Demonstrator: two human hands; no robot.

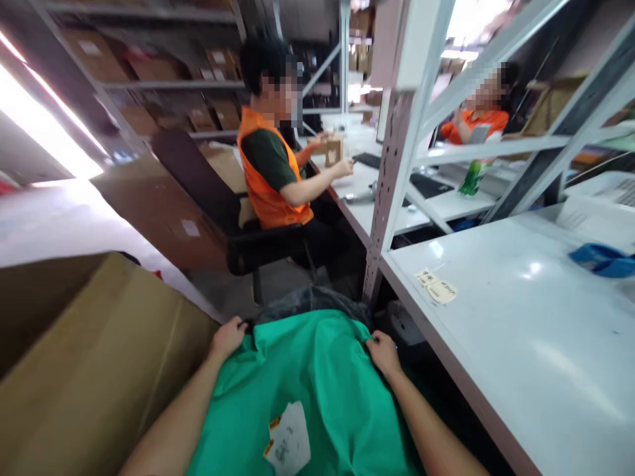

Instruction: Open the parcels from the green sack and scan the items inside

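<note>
A green garment (pixel 317 390) lies spread across my lap, with a white tag (pixel 289 444) and small orange stickers near its lower part. My left hand (pixel 228 336) grips the garment's far left corner, fingers closed on the cloth. My right hand (pixel 383 350) pinches the far right corner the same way. Beyond the garment's far edge a dark grey plastic bag (pixel 310 301) shows. Both forearms run along the sides of the cloth.
A large open cardboard box (pixel 89 357) stands at my left. A white table (pixel 520 330) at my right bears paper labels (pixel 436 285) and a blue item (pixel 602 259). A person in an orange vest (pixel 272 165) sits ahead on a black chair; another person (pixel 479 116) sits behind the metal rack (pixel 391 165).
</note>
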